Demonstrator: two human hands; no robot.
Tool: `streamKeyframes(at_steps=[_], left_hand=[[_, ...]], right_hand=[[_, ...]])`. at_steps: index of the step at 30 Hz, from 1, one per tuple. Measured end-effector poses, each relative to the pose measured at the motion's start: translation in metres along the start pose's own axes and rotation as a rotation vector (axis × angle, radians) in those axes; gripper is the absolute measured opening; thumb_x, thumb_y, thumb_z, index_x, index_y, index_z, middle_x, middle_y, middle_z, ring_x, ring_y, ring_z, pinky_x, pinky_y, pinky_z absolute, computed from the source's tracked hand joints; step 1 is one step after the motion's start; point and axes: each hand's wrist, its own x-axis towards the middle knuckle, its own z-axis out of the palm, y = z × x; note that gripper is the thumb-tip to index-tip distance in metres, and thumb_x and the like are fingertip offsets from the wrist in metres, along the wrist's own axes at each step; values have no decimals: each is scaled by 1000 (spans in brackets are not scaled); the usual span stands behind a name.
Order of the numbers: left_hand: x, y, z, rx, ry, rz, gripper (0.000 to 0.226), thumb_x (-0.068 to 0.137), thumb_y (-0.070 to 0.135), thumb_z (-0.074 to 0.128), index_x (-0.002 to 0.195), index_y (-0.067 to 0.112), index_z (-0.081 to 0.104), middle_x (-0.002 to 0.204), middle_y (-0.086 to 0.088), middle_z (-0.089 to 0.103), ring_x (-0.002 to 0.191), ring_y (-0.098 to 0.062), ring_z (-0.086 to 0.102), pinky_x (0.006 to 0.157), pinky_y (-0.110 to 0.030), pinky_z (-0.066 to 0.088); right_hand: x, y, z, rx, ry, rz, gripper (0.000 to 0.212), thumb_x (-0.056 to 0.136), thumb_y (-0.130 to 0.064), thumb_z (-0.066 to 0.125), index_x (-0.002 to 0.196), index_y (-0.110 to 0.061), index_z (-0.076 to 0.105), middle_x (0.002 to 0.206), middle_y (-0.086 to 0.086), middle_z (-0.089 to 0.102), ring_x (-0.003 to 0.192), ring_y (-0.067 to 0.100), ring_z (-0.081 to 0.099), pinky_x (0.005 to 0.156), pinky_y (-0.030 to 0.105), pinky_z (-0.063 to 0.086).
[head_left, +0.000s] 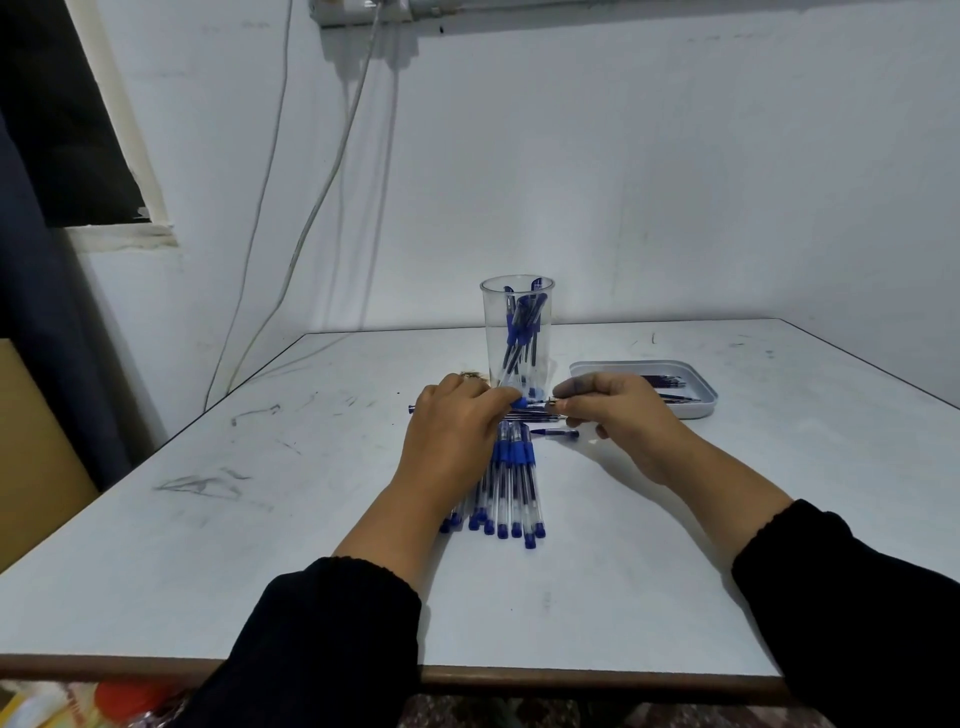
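Note:
Several clear pens with blue grips and end caps lie in a row (511, 488) on the white table (260, 519), pointing away from me. My left hand (452, 431) and my right hand (618, 410) meet just above the row's far end and pinch one pen (535, 402) between them: the left at its blue grip, the right at its tip end. A loose blue cap (558, 433) lies just right of the row. A clear plastic cup (517, 332) behind my hands holds several assembled blue pens.
A pale shallow tray (698, 410) with thin dark pen refills sits at the right, beyond my right hand. White cables (311, 208) hang down the wall at the back left. The table's brown front edge (571, 675) runs close to my body.

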Motion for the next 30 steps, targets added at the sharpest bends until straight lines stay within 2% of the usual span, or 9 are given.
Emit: streamKeyframes(at_steps=[6,12,14,16,19,22,25,27,30], left_hand=[[0,3,0,-18,-11,38,22,88,12,63,108,21,69,88,1,68,84,-24,54,71,-32,36],[0,2,1,-39,9,72,24,86,11,63,107,19,69,86,1,67,82,-24,54,71,-32,37],[0,2,1,-40,13,74,24,86,13,60,108,19,69,85,1,67,82,-24,55,71,-33,38],[1,2,0,-32,14,69,25,86,11,61,108,19,69,87,1,68,83,-24,55,70,-33,38],[0,3,-1,-31,9,69,25,86,11,61,109,18,69,88,0,68,83,-25,55,70,-33,37],[0,3,-1,-36,3,66,25,87,14,58,109,19,69,88,0,68,84,-24,54,71,-33,38],[0,3,0,-38,8,70,25,86,11,62,109,19,69,86,1,67,83,-23,54,71,-33,39],[0,3,0,-43,14,79,25,86,13,60,108,18,69,85,1,67,82,-23,54,70,-32,38],[0,4,-1,-47,20,83,25,86,12,60,108,18,70,84,2,67,82,-23,54,70,-32,38]], right_hand=[[-5,-1,5,25,-46,8,11,91,-8,62,98,-2,68,81,10,70,59,9,54,46,9,39],[-5,-2,10,-33,-15,31,32,96,-27,56,76,-4,67,65,7,67,56,12,52,45,9,38],[-5,-3,10,-42,-22,36,38,97,-32,53,77,-3,67,66,9,67,51,8,53,45,9,38],[-6,-5,10,-50,-49,47,35,98,-35,50,86,-7,67,72,9,69,52,7,53,45,11,38],[-7,-6,8,-32,-90,37,12,95,-16,54,99,-8,62,73,8,67,57,10,51,47,15,37],[-9,-6,9,-65,-87,5,7,92,-7,55,95,-8,61,73,9,65,53,5,52,45,9,38],[-9,-6,10,-92,-82,-2,19,97,-16,52,84,-7,64,72,8,66,55,7,53,44,7,37],[-9,-6,10,-77,-74,16,29,99,-21,50,79,-5,64,70,7,65,50,2,54,44,7,36],[-9,-5,11,-61,-86,27,38,100,-32,46,85,-2,66,71,9,66,50,2,54,44,8,37]])
